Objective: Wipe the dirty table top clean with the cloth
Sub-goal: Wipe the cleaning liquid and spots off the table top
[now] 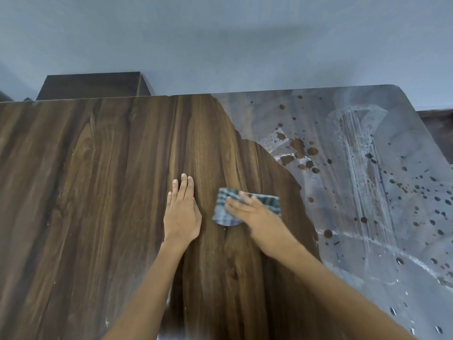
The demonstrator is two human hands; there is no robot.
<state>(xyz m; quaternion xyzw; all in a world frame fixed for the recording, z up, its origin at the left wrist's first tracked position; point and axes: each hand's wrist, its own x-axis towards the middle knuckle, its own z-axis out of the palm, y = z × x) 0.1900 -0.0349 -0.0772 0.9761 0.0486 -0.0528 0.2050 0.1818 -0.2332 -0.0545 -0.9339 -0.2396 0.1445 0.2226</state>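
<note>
A wood-grain table top (98, 180) fills the view. Its right part carries a pale grey film of dirt (367, 168) with white smears and dark spots where the wood shows through. The left and middle parts show bare brown wood. A small checked blue-grey cloth (224, 212) lies flat on the wood just left of the film's edge. My right hand (255, 212) presses down on the cloth with fingers spread, pointing left. My left hand (182, 212) rests flat on the bare wood beside it, palm down, fingers together, holding nothing.
A dark brown box-like cabinet (93, 85) stands behind the table's far edge at the left. A blue-grey wall (220, 45) runs behind the table. The table's rounded far right corner (397, 88) ends near a dark surface (436, 128).
</note>
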